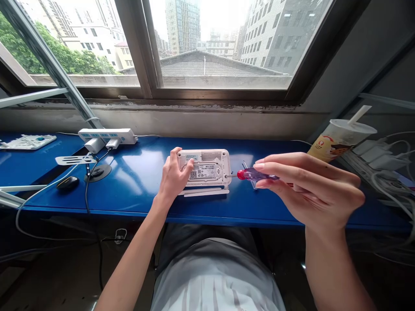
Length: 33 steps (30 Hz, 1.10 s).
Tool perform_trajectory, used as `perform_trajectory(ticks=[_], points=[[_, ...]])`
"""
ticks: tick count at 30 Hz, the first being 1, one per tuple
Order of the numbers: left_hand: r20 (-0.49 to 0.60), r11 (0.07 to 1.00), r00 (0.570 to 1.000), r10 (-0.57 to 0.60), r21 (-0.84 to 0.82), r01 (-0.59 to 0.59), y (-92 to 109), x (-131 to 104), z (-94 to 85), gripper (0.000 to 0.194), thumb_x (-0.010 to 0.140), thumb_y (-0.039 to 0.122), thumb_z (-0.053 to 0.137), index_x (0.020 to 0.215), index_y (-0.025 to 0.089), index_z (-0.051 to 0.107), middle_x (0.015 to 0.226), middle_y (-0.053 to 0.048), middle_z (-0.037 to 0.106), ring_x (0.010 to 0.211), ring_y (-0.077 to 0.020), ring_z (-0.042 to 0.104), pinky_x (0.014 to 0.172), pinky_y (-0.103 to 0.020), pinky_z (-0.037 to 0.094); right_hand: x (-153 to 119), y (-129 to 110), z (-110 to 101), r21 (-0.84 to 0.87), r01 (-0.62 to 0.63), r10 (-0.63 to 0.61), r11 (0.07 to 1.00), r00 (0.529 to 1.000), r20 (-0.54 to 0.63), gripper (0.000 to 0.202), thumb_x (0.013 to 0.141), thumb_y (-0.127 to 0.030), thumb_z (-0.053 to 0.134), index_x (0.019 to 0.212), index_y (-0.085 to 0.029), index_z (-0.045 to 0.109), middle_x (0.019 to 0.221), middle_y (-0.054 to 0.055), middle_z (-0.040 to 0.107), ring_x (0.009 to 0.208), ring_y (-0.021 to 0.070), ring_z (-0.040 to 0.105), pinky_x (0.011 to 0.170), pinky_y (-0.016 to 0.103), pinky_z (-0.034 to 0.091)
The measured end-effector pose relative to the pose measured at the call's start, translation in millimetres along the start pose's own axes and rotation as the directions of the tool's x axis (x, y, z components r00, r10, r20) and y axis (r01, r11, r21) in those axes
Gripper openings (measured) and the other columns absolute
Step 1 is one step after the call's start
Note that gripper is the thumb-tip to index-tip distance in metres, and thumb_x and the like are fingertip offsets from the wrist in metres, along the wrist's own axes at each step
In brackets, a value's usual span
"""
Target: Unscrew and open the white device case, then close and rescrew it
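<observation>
A white router-like device (207, 172) lies on the blue table with its vented, labelled underside up. White antennas (205, 191) lie along its near edge. My left hand (175, 175) is closed round the device's left end, thumb on top near the label. In my right hand (308, 185), pinched between fingers and thumb, is a screwdriver (257, 174) with a red and purple see-through handle. Its shaft points left, and the tip is at the device's lower right corner. Behind the screwdriver stands a small wire-like object (245, 164), partly hidden.
A drink cup with a straw (340, 136) stands at the right, beside white plugs and cables (378, 153). At the left are a power strip (108, 135), a black mouse (68, 183), a round metal base (99, 172) and a white plastic part (28, 142). A window is behind.
</observation>
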<state>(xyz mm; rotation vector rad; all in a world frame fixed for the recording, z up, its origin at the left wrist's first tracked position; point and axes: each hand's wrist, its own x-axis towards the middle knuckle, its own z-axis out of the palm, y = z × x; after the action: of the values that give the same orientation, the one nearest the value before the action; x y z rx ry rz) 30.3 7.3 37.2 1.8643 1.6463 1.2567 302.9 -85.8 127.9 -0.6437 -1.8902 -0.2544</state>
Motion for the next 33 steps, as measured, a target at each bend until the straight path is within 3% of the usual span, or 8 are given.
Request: perform_trajectory(ticks=[7, 15, 20, 23, 28, 33], points=[[0.018, 1.000, 1.000, -0.009, -0.004, 0.009, 1.5, -0.6, -0.8, 0.061, 0.101, 0.059, 0.056, 0.149, 0.023, 0.048, 0.120, -0.013, 0.066, 0.097, -0.0275, 0.068, 0.079, -0.039, 0.059, 7.2, 7.2, -0.9, -0.047, 0.124, -0.128, 0.991, 0.988, -0.088, 0.046, 0.085, -0.008, 0.090, 0.123, -0.032, 0.082, 0.095, 0.001, 0.083, 0.070, 0.0205, 0.077, 0.057, 0.032, 0.061], [0.021, 1.000, 1.000, -0.013, 0.004, 0.013, -0.3, -0.2, -0.2, 0.061, 0.101, 0.059, 0.055, 0.150, 0.023, 0.048, 0.120, -0.014, 0.066, 0.098, -0.0278, 0.069, 0.079, -0.039, 0.059, 4.9, 4.6, -3.8, -0.109, 0.085, -0.099, 0.990, 0.987, -0.127, 0.042, 0.087, -0.013, 0.089, 0.122, -0.034, 0.082, 0.094, 0.001, 0.083, 0.072, 0.0228, 0.077, 0.058, 0.035, 0.061], [0.037, 0.999, 0.999, -0.031, 0.036, 0.030, -2.8, 2.4, -0.9, 0.064, 0.101, 0.061, 0.053, 0.151, 0.021, 0.049, 0.120, -0.015, 0.068, 0.107, -0.0324, 0.069, 0.090, -0.046, 0.059, 4.6, 4.7, -2.8, -0.131, 0.107, -0.131, 0.986, 0.973, -0.192, 0.045, 0.084, -0.011, 0.091, 0.124, -0.031, 0.082, 0.093, 0.003, 0.082, 0.075, 0.0223, 0.076, 0.061, 0.035, 0.062], [0.062, 0.994, 0.995, -0.084, 0.069, 0.079, -4.5, 4.6, -2.2, 0.067, 0.101, 0.062, 0.052, 0.153, 0.020, 0.050, 0.124, -0.018, 0.070, 0.113, -0.0357, 0.069, 0.096, -0.049, 0.057, 2.0, 3.6, 2.2, -0.185, 0.099, -0.142, 0.978, 0.961, -0.237, 0.043, 0.085, -0.010, 0.090, 0.124, -0.026, 0.082, 0.093, 0.004, 0.082, 0.075, 0.0196, 0.075, 0.064, 0.032, 0.063], [0.118, 0.975, 0.973, -0.196, 0.130, 0.181, -7.4, 7.3, -3.1, 0.071, 0.101, 0.062, 0.051, 0.156, 0.017, 0.050, 0.133, -0.022, 0.069, 0.123, -0.0400, 0.067, 0.101, -0.050, 0.055, -5.6, -3.7, 17.4, -0.295, 0.059, -0.123, 0.954, 0.971, -0.204, 0.040, 0.089, -0.012, 0.087, 0.126, -0.024, 0.077, 0.099, 0.004, 0.082, 0.083, 0.0203, 0.078, 0.074, 0.030, 0.063], [0.106, 0.968, 0.975, -0.196, 0.179, 0.175, -9.7, 7.9, -2.7, 0.070, 0.101, 0.061, 0.050, 0.155, 0.016, 0.054, 0.138, -0.022, 0.067, 0.130, -0.0407, 0.064, 0.108, -0.051, 0.051, -4.0, -8.2, 31.3, -0.302, 0.070, -0.128, 0.951, 0.976, -0.179, 0.028, 0.089, -0.011, 0.087, 0.113, -0.020, 0.074, 0.093, 0.005, 0.079, 0.079, 0.0200, 0.078, 0.070, 0.029, 0.062]])
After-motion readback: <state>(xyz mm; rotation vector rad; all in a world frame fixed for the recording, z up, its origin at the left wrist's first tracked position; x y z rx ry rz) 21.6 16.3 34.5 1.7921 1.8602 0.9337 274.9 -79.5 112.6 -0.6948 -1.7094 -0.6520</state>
